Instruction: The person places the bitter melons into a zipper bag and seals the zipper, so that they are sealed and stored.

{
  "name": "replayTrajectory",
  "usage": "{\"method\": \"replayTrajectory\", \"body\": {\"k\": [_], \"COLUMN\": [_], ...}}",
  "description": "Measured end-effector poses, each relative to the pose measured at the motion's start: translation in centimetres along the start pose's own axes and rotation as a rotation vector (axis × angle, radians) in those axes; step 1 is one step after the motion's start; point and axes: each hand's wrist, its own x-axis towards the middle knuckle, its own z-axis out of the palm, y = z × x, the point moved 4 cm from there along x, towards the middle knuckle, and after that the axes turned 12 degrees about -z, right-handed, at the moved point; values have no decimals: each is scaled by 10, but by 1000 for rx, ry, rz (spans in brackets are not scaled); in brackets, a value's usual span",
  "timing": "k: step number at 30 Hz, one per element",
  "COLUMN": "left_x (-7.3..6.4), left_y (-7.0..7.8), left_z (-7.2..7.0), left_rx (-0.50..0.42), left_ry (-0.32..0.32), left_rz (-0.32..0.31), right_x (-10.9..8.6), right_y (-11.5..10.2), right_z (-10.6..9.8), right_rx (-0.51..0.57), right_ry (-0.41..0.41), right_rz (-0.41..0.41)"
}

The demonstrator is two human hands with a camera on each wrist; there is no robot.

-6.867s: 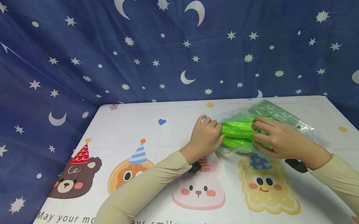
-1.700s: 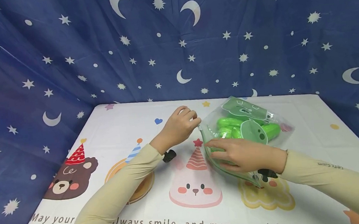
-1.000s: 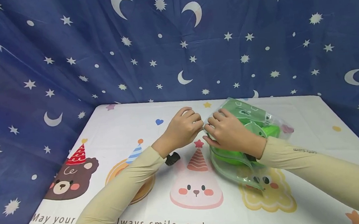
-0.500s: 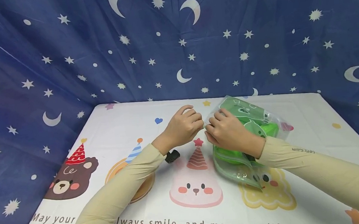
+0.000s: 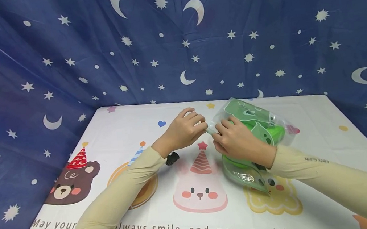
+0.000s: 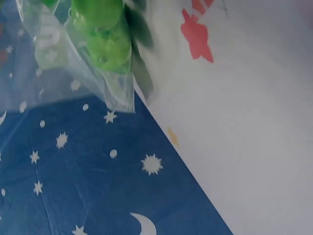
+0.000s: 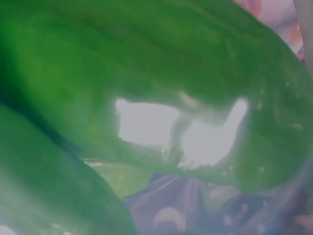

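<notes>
A clear zip bag [image 5: 255, 109] with green cartoon print lies at the table's right middle, its mouth facing left and toward the front. Inside are several long, glossy bright green vegetables [image 5: 276, 134], seen close up as a green vegetable [image 7: 146, 73] in the right wrist view. My left hand [image 5: 185, 129] pinches the far corner of the bag's mouth. Right beside it, my right hand [image 5: 238, 138] pinches the same edge, its forearm crossing over the bag. In the left wrist view, rounded green ends [image 6: 110, 46] show through the plastic.
A white tablecloth [image 5: 160, 222] with cartoon prints and lettering covers the table. A blue curtain [image 5: 150, 30] with moons and stars hangs behind and at the left. A black wrist camera [image 5: 172, 158] shows under my left wrist.
Both hands were at the green vegetables in the bag's mouth. The left then took the mouth's corner; the right joined it and has just slid slightly right and nearer along the edge.
</notes>
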Motion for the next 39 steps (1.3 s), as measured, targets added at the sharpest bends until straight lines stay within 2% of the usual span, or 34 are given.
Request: {"method": "replayTrajectory", "body": {"k": [5, 9, 12, 16, 19, 22, 27, 29, 32, 39], "left_x": [0, 0, -1, -5, -9, -11, -13, -13, -13, -19], "left_y": [9, 6, -5, -23, -30, -25, -1, 4, -2, -30], "left_z": [-4, -4, -1, 4, 9, 13, 16, 16, 18, 27], "left_rx": [67, 104, 104, 78, 64, 63, 67, 66, 59, 30], "left_ry": [25, 33, 31, 12, -4, -15, -19, -11, -8, -19], "left_rz": [76, 95, 71, -3, -49, -48, 80, 97, 54, -43], "right_x": [1, 3, 3, 0, -3, -5, -8, -8, -8, -15], "right_y": [-4, -5, -5, -5, -6, -7, -9, -10, -12, -20], "right_z": [-2, -2, -3, -3, -2, -2, 0, 0, 0, 1], "right_rx": [-7, -1, 7, 18, 26, 33, 25, 23, 29, 49], "right_ry": [-1, -27, -65, -113, -134, -140, -131, -125, -123, -157], "right_rz": [-20, -30, -42, -58, -56, -53, -63, -69, -69, -66]}}
